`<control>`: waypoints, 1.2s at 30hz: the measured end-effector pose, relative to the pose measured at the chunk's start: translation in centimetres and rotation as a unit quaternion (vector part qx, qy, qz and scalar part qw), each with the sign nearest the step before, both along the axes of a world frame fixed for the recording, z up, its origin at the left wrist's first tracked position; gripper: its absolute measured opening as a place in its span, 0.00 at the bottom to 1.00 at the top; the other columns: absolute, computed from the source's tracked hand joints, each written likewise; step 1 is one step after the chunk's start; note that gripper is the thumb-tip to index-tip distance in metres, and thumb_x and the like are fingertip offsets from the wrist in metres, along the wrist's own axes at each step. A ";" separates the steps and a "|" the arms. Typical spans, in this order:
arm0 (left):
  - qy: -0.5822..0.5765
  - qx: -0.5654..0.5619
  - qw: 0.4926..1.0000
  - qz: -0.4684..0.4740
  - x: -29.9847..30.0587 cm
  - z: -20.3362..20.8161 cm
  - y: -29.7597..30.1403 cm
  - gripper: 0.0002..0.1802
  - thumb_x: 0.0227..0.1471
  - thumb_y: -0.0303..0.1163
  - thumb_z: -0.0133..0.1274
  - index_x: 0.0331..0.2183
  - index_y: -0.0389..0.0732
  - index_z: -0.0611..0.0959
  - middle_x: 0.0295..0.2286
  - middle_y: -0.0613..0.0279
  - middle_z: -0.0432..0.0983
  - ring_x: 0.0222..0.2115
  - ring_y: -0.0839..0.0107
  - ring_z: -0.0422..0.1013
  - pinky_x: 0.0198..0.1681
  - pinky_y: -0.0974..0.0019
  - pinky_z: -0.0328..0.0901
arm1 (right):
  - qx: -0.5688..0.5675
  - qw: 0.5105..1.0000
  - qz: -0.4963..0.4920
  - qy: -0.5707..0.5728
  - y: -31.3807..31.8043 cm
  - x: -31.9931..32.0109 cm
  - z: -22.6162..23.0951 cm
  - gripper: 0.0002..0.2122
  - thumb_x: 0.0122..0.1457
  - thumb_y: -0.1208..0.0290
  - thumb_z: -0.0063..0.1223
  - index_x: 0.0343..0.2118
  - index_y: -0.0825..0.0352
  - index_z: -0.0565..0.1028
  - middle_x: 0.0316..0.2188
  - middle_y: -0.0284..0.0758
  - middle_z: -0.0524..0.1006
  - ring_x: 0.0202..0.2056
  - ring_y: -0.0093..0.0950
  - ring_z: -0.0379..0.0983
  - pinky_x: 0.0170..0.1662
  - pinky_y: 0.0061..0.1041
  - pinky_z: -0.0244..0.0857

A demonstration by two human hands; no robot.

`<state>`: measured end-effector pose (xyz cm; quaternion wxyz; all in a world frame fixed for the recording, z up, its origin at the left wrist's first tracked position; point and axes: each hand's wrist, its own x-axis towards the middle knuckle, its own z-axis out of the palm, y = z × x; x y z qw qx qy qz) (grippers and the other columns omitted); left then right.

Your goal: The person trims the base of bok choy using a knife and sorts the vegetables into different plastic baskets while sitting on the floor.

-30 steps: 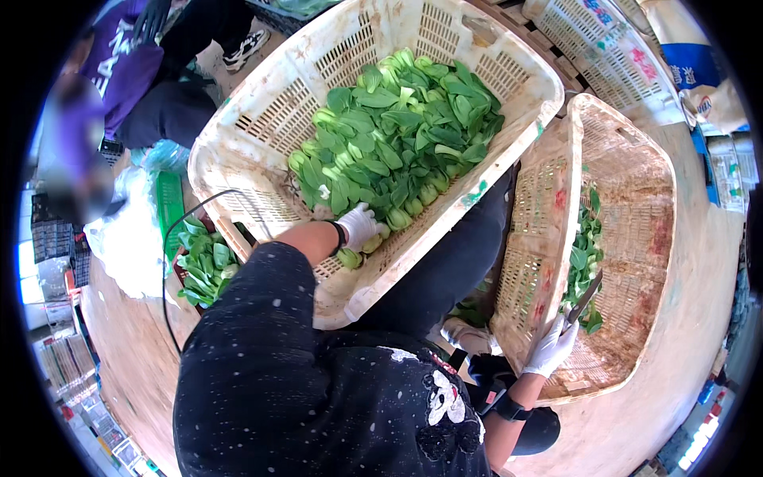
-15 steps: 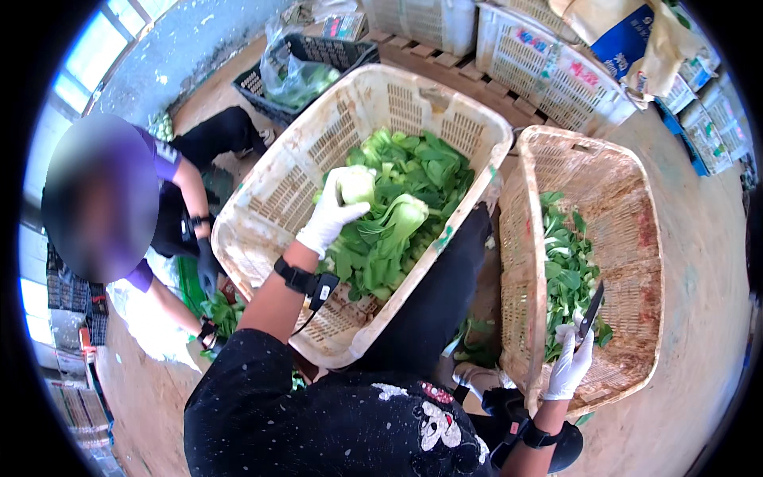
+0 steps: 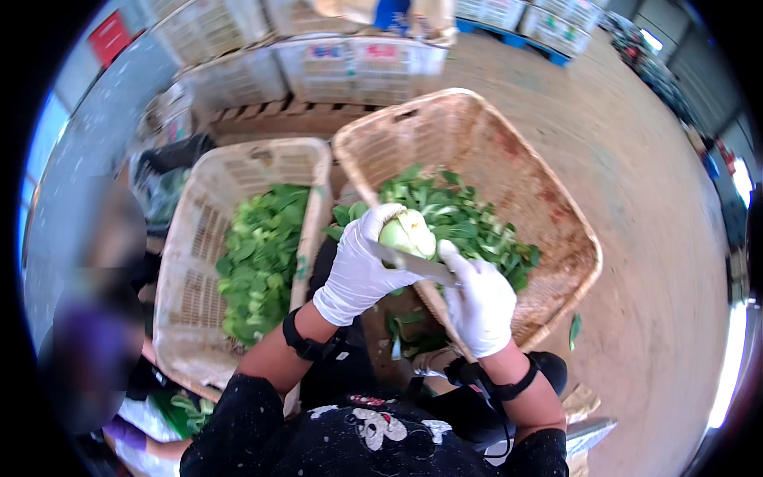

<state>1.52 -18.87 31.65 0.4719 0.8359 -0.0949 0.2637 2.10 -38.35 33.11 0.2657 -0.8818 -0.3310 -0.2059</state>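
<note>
My white-gloved left hand (image 3: pixel 359 266) is closed round a head of bok choy (image 3: pixel 408 234), its pale cut base turned upward. In my gloved right hand (image 3: pixel 483 306) is a knife (image 3: pixel 417 265); its blade lies against the near side of the bok choy base. Both hands are over the near left rim of the right-hand crate (image 3: pixel 560 211), a stained plastic basket. Loose trimmed leaves (image 3: pixel 469 219) lie in it below my hands. To the left, another crate (image 3: pixel 319 179) holds a pile of whole green bok choy (image 3: pixel 266 262).
A co-worker in purple (image 3: pixel 99 334) sits at the left, partly blurred. Behind the crates, stacked white crates (image 3: pixel 362 71) stand on a wooden pallet (image 3: pixel 278 119). A dark crate (image 3: pixel 163 171) with a plastic bag sits at the far left. One leaf (image 3: pixel 575 331) lies on the floor.
My view has turned right. My left hand has carried the bok choy from the left crate to the right one, and my right hand has brought the knife blade against it.
</note>
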 end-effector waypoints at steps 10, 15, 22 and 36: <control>0.144 -0.048 0.980 -0.127 3.5 -1.1 -8.7 0.32 0.33 0.33 0.70 0.41 0.37 0.72 0.35 0.54 0.76 0.34 0.66 0.74 0.37 0.65 0.69 | -0.003 0.995 -0.101 -0.011 -7.3 3.2 -3.1 0.18 0.44 0.73 0.57 0.42 0.61 0.73 0.22 0.32 0.68 0.27 0.31 0.69 0.28 0.29 0.63; 0.113 -0.098 0.973 -0.176 4.0 -0.3 -10.9 0.38 0.29 0.27 0.71 0.44 0.40 0.68 0.36 0.62 0.71 0.38 0.73 0.69 0.44 0.68 0.66 | -0.115 0.893 -0.343 0.267 -14.3 7.8 -6.9 0.06 0.55 0.67 0.47 0.32 0.62 0.71 0.27 0.44 0.77 0.31 0.42 0.75 0.34 0.40 0.68; 0.230 -0.226 0.884 -0.338 7.3 -3.8 -13.4 0.39 0.48 0.27 0.59 0.55 0.43 0.53 0.51 0.60 0.56 0.51 0.72 0.57 0.51 0.66 0.61 | 0.529 0.741 0.120 0.395 -11.1 6.0 -4.6 0.30 0.48 0.66 0.67 0.52 0.69 0.65 0.47 0.30 0.70 0.43 0.19 0.67 0.44 0.19 0.64; 0.449 0.096 0.831 -0.315 8.9 2.8 -12.9 0.21 0.50 0.40 0.56 0.42 0.37 0.73 0.26 0.53 0.76 0.28 0.63 0.73 0.33 0.63 0.66 | 0.451 0.710 0.119 0.528 -14.7 7.1 -5.6 0.24 0.52 0.72 0.61 0.51 0.70 0.65 0.42 0.31 0.74 0.41 0.18 0.69 0.45 0.18 0.64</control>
